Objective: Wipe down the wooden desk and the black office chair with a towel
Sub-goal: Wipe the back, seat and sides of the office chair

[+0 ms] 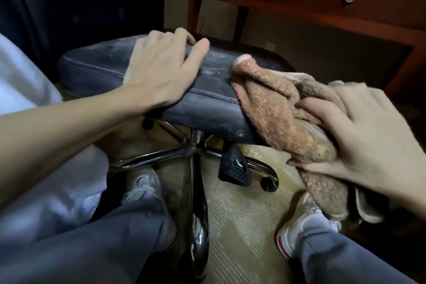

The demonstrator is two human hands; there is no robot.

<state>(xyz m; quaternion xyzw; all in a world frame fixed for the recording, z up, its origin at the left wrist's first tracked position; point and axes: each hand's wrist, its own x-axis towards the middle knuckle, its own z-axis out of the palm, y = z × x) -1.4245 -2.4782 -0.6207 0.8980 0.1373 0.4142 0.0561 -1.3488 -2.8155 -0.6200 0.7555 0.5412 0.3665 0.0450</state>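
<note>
fuzzy tan-brown terry towel (pixel 276 108) is sitting bunched against the right front corner of the worn black padded chair seat (pixel 96 64), tip lying on the top, rest hanging off the side. right hand (pixel 359 140) is gripping the bunch, fingers and thumb wrapping round it. left hand (pixel 161 69) is lying flat on the seat top, bracing it and holding nothing. hands are well apart. seat top is showing pale dust and scuffs beside the left hand.

below: chrome star base (pixel 196 152) on castors, black lever tab (pixel 235 168), striped beige carpet (pixel 242 226). reddish-brown wooden bench (pixel 299 0) with ring pulls is standing behind, near the chair.

risks, my read:
- chair is sitting on castors, so a hard stroke could be rolling or spinning it if the bracing hand slips.
- loose towel tail is hanging near the lever and base and could be snagging.
- bunched towel is touching little surface, so it is likely leaving streaks.
</note>
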